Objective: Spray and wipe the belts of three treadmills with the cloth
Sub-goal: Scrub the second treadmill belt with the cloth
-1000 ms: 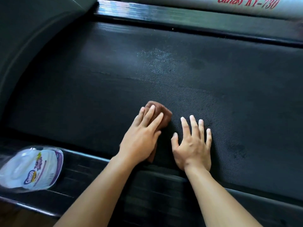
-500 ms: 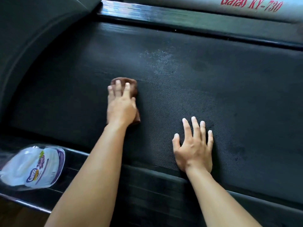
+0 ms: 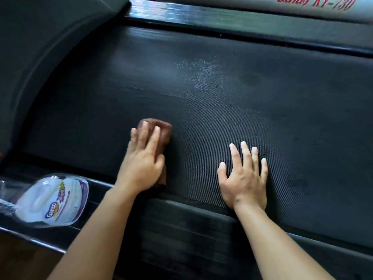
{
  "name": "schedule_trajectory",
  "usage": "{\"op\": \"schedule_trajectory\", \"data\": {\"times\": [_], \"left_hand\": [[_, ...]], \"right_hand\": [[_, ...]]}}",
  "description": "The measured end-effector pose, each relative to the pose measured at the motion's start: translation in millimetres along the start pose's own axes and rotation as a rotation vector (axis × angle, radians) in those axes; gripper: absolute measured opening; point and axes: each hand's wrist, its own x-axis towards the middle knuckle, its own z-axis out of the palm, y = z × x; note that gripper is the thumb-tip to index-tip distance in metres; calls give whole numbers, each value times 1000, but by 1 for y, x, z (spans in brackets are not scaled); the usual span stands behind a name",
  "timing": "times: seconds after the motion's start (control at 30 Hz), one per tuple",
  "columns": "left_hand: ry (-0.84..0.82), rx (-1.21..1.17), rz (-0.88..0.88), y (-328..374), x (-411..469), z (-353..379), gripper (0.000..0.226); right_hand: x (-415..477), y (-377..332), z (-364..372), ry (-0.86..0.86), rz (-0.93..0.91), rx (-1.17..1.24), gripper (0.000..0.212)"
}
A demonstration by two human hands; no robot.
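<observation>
A black ribbed treadmill belt (image 3: 212, 102) fills the view. My left hand (image 3: 142, 160) presses flat on a folded brown cloth (image 3: 163, 131), whose far edge sticks out past my fingertips near the belt's near side. My right hand (image 3: 245, 176) lies flat on the belt with fingers spread, to the right of the cloth, holding nothing. A pale speckled patch of spray (image 3: 199, 73) sits on the belt farther out. The spray bottle (image 3: 54, 201), white with a purple label, lies on its side on the near side rail at lower left.
The near side rail (image 3: 181, 225) runs under my forearms. The far side rail (image 3: 242, 21) lies along the top, with a grey cover carrying red lettering (image 3: 316, 3) behind it. The curved motor cover (image 3: 40, 41) rises at upper left. Wooden floor (image 3: 20, 257) shows at bottom left.
My left hand with the cloth swept out to the left and away across the belt, then came back toward me. My right hand stayed planted.
</observation>
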Motion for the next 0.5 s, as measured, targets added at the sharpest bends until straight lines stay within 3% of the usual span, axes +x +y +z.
{"op": "schedule_trajectory", "data": {"times": [0.1,0.2,0.5], "left_hand": [[51,-41,-225,-13,30,-15,77],[89,-37,-255,7,58,-14,80],[76,26,262,69,24,34,60]], "right_hand": [[-1,0,-1,0,3,2,65],[-1,-1,-2,0,-1,5,65],[0,-1,-1,-6,7,-6,66]]}}
